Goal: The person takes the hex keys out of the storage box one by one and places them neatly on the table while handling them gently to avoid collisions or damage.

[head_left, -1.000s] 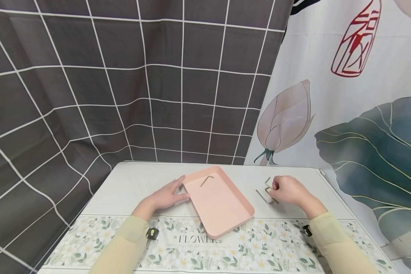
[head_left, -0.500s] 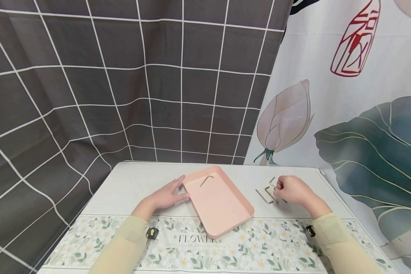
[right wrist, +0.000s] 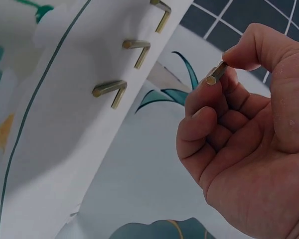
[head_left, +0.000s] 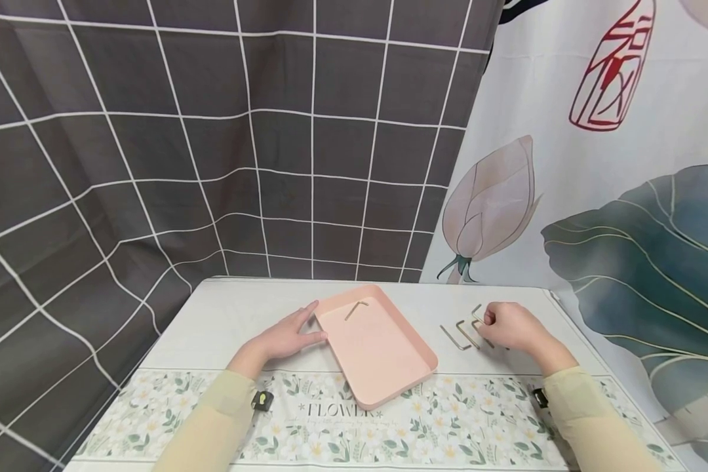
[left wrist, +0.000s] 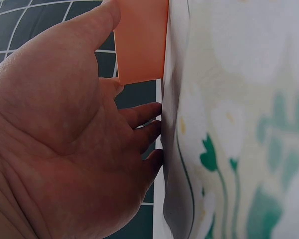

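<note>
My right hand [head_left: 512, 326] pinches a hex key [right wrist: 218, 73] between thumb and forefinger, with the other fingers curled in. The six-sided end of that key faces the right wrist camera. Beside this hand, three more L-shaped hex keys lie roughly parallel on the table: a left one [head_left: 453, 337], a middle one [head_left: 467, 334] and a right one [right wrist: 109, 89], which the hand partly covers in the head view. My left hand [head_left: 284, 335] rests by the far left corner of a pink tray [head_left: 383, 354], its spread thumb and fingers touching the tray's side. One brass-coloured hex key [head_left: 355, 311] lies inside the tray.
Under everything is a white table [head_left: 236, 308] with a floral printed band [head_left: 307, 439] along the front. A dark gridded curtain [head_left: 277, 151] hangs behind and left of it. A white curtain with plant prints [head_left: 525, 98] hangs at the right.
My right hand has shifted slightly right with the hex key it pinches, uncovering more of the keys on the table. The left hand and tray stay essentially where they were.
</note>
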### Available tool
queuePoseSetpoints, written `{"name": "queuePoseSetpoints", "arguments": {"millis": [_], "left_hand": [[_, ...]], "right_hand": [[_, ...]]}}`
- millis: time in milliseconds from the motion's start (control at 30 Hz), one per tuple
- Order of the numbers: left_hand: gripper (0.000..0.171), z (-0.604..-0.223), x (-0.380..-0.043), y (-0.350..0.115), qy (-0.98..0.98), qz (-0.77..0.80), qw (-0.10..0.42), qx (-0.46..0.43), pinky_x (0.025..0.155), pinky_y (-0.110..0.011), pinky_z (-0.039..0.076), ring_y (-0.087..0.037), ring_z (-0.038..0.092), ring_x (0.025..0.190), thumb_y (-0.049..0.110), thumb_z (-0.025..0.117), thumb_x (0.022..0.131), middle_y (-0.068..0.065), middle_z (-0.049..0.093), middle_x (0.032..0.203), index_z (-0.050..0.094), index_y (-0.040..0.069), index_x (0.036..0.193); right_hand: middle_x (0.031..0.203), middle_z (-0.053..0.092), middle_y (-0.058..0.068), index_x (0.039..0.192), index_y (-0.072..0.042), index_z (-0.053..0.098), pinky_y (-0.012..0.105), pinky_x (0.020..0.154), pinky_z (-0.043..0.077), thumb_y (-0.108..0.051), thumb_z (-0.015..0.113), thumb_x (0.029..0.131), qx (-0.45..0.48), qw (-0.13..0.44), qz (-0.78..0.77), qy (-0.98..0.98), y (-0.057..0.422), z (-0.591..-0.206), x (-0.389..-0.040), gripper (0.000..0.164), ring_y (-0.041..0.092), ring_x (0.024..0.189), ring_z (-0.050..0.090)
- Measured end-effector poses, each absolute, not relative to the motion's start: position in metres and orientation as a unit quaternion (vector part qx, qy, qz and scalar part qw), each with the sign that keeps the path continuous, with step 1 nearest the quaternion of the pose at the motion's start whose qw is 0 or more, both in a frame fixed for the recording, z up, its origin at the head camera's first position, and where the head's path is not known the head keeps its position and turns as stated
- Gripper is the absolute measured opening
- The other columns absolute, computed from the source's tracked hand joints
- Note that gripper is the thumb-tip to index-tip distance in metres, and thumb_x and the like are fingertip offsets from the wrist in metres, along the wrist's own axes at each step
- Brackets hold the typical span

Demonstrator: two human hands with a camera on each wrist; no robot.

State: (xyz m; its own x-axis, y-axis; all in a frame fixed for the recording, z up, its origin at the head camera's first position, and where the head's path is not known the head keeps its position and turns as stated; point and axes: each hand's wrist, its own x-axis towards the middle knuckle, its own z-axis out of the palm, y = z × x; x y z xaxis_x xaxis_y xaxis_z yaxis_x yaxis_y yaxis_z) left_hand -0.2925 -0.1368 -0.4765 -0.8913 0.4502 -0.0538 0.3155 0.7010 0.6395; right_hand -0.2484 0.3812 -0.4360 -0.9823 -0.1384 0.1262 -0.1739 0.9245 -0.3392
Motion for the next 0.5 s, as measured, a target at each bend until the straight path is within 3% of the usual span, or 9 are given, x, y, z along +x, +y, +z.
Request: {"name": "queuePoseSetpoints", "arguments": {"millis": [500], "left_hand": [[0.097,-0.478,-0.294,-0.137,0.916,0.328,0.105,0.208,0.134,-0.068,0.019,-0.048,0.023,0.167,0.060,0.066,0.107,-0.024,0.026,0.180,0.021,0.014,0.180]], "right_hand": [[0.069,0.055,-0.001,0.079,-0.013,0.057,0.034,0.057,0.037,-0.015,0.071,0.087,0.063,0.049,0.172,-0.982,0.401,-0.441,-0.253,0.016,0.019,0.063,0.050]]}}
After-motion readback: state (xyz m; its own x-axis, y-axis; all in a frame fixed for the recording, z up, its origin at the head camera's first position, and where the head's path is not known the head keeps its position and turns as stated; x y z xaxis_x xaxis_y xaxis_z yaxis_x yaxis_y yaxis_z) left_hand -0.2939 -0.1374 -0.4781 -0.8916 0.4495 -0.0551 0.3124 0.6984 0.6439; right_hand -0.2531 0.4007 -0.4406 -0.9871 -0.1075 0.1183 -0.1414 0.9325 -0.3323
